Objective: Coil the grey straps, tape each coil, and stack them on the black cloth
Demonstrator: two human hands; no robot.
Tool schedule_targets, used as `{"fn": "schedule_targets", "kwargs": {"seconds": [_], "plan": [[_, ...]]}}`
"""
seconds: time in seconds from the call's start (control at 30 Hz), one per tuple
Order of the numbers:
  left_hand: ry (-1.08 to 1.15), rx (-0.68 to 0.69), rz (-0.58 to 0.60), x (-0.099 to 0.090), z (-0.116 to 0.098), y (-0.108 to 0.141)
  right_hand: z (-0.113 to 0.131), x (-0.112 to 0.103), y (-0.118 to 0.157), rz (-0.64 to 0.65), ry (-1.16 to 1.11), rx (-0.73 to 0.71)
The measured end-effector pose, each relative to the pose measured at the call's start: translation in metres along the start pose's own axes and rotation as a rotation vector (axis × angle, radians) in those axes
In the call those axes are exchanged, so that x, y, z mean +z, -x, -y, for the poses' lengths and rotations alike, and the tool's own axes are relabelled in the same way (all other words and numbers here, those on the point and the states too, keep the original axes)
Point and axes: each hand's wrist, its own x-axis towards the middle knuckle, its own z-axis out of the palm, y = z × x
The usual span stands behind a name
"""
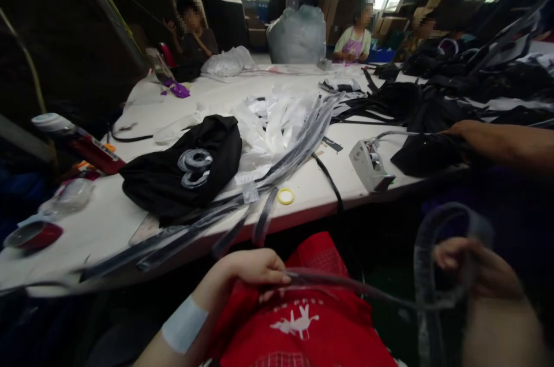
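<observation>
A long dark strip in clear plastic (359,286) stretches across my lap over a red apron. Its near end is pinched between the thumb and fingers of my left hand (264,269), which has a pale patch on the wrist. My right hand (480,269) is blurred, its fingers curled inside a loop of the same strip; a tail hangs below it. More plastic-covered dark strips (298,142) lie in a bundle across the table, some hanging over its front edge.
On the white table (216,90) are a black cloth bag (216,148) with coiled clear strips (194,168), a yellow ring (285,196), a small white device (370,165) and a red bottle (86,148). A co-worker's arm (497,136) reaches in from the right. Several people sit beyond.
</observation>
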Motion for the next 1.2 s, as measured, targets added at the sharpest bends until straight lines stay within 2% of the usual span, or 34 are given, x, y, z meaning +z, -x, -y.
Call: {"fn": "schedule_targets", "kwargs": {"seconds": [0.03,0.1,0.13,0.2,0.23,0.3,0.37,0.4,0.43,0.47,0.53,0.6,0.63,0.7,0.77,0.83,0.9,1.03,1.2], "plan": [[-0.124,0.006,-0.093,0.004,-0.004,-0.007,-0.005,0.004,-0.012,0.027,0.064,0.075],[-0.407,-0.017,-0.290,0.014,-0.013,-0.024,-0.009,0.029,-0.028,0.039,0.245,0.191],[-0.516,-0.040,-0.343,0.020,-0.018,-0.034,-0.007,0.048,-0.028,0.039,0.310,0.183],[-0.632,-0.056,-0.344,0.032,-0.026,-0.054,0.006,0.092,-0.014,0.145,0.273,0.011],[-0.652,-0.036,-0.325,0.037,-0.030,-0.063,0.018,0.115,-0.001,0.275,0.201,-0.112],[-0.680,0.029,-0.288,0.045,-0.036,-0.076,0.044,0.153,0.026,0.667,0.051,-0.333],[-0.676,0.078,-0.269,0.046,-0.039,-0.078,0.064,0.176,0.042,1.003,0.055,-0.431],[-0.649,0.090,-0.263,0.044,-0.038,-0.076,0.070,0.179,0.043,1.085,0.087,-0.442],[-0.612,0.095,-0.260,0.039,-0.034,-0.070,0.072,0.177,0.039,1.106,0.126,-0.429],[-0.567,0.090,-0.261,0.032,-0.029,-0.063,0.070,0.169,0.031,1.074,0.164,-0.398],[-0.444,0.038,-0.234,0.016,-0.012,-0.044,0.059,0.145,0.005,0.930,0.222,-0.309],[-0.247,-0.036,-0.133,0.001,0.009,-0.025,0.045,0.118,-0.020,0.798,0.267,-0.222],[-0.118,-0.058,-0.074,-0.004,0.018,-0.018,0.039,0.108,-0.028,0.780,0.288,-0.187],[0.125,-0.047,0.026,-0.009,0.031,-0.011,0.033,0.099,-0.034,0.850,0.314,-0.132],[0.272,-0.005,0.085,-0.008,0.033,-0.012,0.035,0.107,-0.025,1.015,0.286,-0.099],[0.324,0.019,0.134,-0.004,0.028,-0.019,0.040,0.127,-0.009,1.177,0.222,-0.083],[0.321,0.036,0.165,-0.001,0.020,-0.028,0.046,0.150,0.006,1.266,0.181,-0.100],[0.307,0.030,0.203,0.002,0.012,-0.035,0.052,0.176,0.021,1.209,0.194,-0.209],[0.384,0.046,0.153,0.005,0.020,-0.033,0.052,0.178,0.019,1.158,0.221,-0.256]]}}
